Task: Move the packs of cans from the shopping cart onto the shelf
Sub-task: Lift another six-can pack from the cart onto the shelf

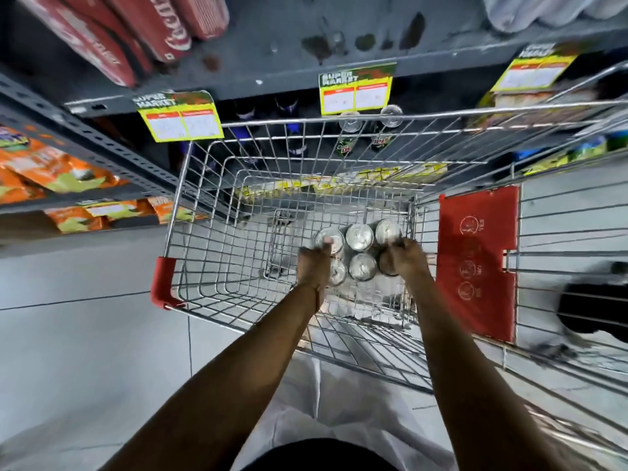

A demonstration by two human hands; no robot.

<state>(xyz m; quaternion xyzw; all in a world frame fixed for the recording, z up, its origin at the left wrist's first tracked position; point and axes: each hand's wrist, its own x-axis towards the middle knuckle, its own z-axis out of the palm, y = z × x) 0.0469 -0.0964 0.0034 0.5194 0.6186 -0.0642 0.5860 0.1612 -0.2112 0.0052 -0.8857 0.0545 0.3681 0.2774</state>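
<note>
A pack of silver-topped cans [361, 251] sits low inside the wire shopping cart [210, 232], near its right side. My left hand [314, 265] grips the pack's left edge, thumb on a can top. My right hand [407, 258] grips the pack's right edge, covering one can. Both arms reach down into the cart from the near side. The grey metal shelf [306, 52] runs across the top of the view, with a bare stained stretch in its middle.
Red cola packs [136, 32] lie on the shelf's left part. Yellow price tags [355, 88] hang from the shelf edge, green soda bottles [350, 141] stand below. Orange snack bags [51, 175] fill the left racks. A red child-seat flap [479, 263] and red handle end [163, 282] are on the cart.
</note>
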